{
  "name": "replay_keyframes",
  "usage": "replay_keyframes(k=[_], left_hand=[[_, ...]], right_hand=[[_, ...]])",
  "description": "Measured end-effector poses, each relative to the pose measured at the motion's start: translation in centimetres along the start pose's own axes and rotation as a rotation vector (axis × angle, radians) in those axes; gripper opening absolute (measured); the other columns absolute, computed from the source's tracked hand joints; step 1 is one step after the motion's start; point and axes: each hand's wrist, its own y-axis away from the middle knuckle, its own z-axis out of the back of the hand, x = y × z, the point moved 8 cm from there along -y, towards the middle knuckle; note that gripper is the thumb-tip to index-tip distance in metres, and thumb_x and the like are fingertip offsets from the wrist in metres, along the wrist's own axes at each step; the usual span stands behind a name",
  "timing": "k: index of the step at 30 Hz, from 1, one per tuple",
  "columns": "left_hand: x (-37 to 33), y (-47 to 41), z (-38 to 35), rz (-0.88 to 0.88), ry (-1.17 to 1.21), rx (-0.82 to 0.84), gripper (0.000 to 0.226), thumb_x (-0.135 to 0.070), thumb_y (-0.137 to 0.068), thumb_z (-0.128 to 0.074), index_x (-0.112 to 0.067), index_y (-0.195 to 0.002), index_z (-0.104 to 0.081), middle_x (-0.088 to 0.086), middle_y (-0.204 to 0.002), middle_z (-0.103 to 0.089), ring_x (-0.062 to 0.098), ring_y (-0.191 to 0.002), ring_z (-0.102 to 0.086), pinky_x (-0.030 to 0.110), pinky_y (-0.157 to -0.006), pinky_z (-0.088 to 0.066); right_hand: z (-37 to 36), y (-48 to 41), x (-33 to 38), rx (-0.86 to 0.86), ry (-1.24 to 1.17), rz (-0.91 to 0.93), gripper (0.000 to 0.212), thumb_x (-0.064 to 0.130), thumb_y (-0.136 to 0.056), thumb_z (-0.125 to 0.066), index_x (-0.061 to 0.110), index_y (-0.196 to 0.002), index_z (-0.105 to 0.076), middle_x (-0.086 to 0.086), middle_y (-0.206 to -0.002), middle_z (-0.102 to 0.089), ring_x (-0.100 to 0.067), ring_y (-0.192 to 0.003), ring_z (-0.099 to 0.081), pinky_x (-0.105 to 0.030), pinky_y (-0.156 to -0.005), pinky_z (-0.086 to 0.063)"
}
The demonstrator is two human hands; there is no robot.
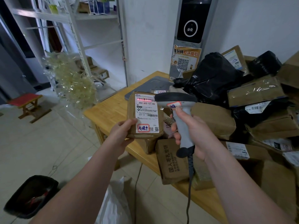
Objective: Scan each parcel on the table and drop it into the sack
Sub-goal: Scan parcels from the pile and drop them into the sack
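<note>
Parcel (145, 115): a small brown packet held up in the air over the near left corner of the tabletop (106, 113), label (146, 117) facing the camera.

Far left on the floor sits a dark bin (30, 196). Right of it, low in view, is a white bag that I take to be the sack (113, 206). Only part of it shows and its mouth cannot be made out, so a blind drop could miss it or land toward the bin.

The left hand (123, 131) holds the parcel by its lower left corner, thumb on the face and the fingers hidden behind. That grip is at one corner only. The packet could pivot or slip, and a tilt would pull the barcode off the red line (144, 99) that lies across it now.

The scanner (178, 110) points at the label from just beside it, and the right hand (194, 136) has its fingers (175, 136) wrapped round the handle. If it wanders, the beam might catch the lower barcode or another label. Its cable (190, 183) hangs past the table edge and could snag a box there.

Further right the pile (242, 110) of boxes and black bags is heaped loosely, with some at the near edge, so a nudge could send one down.
</note>
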Motion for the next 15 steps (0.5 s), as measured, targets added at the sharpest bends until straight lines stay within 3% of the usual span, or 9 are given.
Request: replay_keyframes(k=[9,15], left_hand=[[0.2,0.2,2.4,-0.03,0.006,-0.031,0.054,-0.028,-0.083,-0.07,-0.01,-0.129,-0.049,0.007,-0.101,-0.073,0.022,-0.098,-0.067,0.035,-0.083,-0.051],[1.4,0.8,8.6,-0.034,0.003,-0.146,0.04,-0.026,-0.086,-0.067,-0.011,-0.12,-0.053,0.003,-0.083,-0.075,0.019,-0.082,-0.069,0.039,-0.082,-0.053]], right_hand=[[-2.1,0.0,-0.3,0.055,0.037,-0.016,0.038,0.048,-0.09,-0.059,0.011,-0.098,-0.059,-0.003,-0.065,-0.057,-0.012,-0.049,-0.049,-0.024,-0.046,-0.043],[-6.5,-1.0,-3.6,0.144,0.08,-0.09,0.041,0.045,-0.089,-0.061,0.011,-0.112,-0.056,-0.005,-0.066,-0.057,-0.015,-0.051,-0.048,-0.027,-0.046,-0.04]])
